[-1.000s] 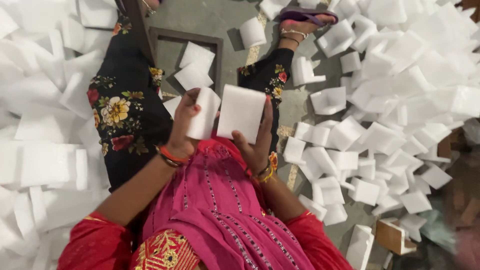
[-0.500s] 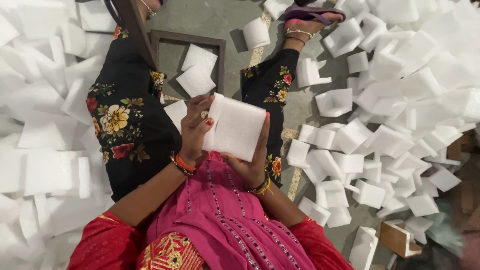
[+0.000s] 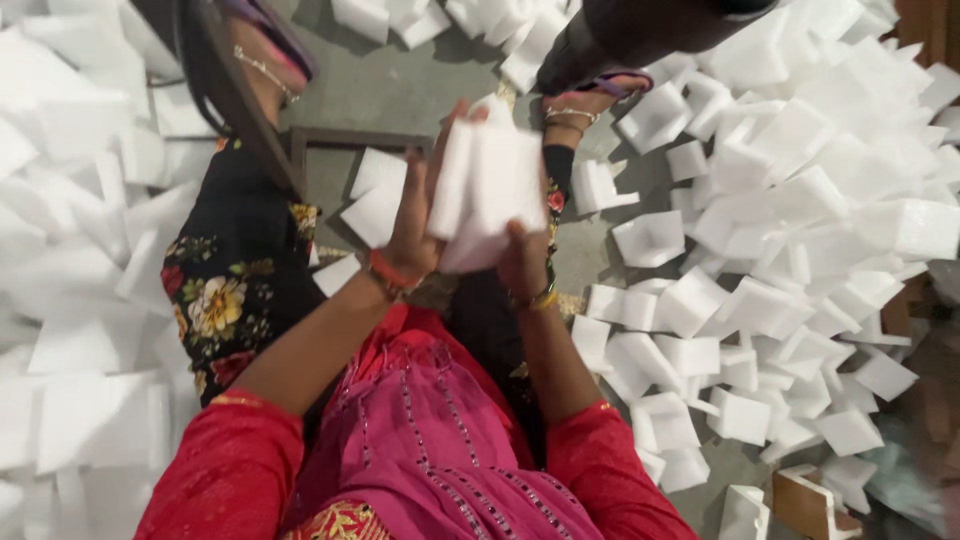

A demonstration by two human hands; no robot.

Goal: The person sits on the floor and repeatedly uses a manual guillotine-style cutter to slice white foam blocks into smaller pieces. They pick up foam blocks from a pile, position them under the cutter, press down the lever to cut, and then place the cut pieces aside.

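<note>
- Resting between both hands, a stack of white foam pieces (image 3: 487, 195) sits just above the middle of the view, over the person's lap, its edges blurred.
- At the stack's 9 o'clock, the left hand (image 3: 418, 225) grasps it from the side, with fingers running up the left face and an orange bangle (image 3: 388, 274) at the wrist.
- At 6 o'clock of the stack, the right hand (image 3: 522, 262) clasps it from beneath, a gold bangle (image 3: 543, 299) at that wrist.
- Below the hands, red sleeves (image 3: 228, 472) and a pink garment (image 3: 440, 440) fill the lower middle.
- At 9 o'clock of the hands lies a black floral trouser leg (image 3: 235, 290).
- At 11 o'clock, a dark open frame (image 3: 345, 140) lies on the grey floor (image 3: 400, 90) with loose foam squares (image 3: 375, 200) inside it.
- Sandalled feet show at 12 o'clock (image 3: 590, 105) and at 10 o'clock (image 3: 265, 60).
- Heaps of white foam pieces lie at 3 o'clock (image 3: 800, 200) and at 9 o'clock (image 3: 70, 300).
</note>
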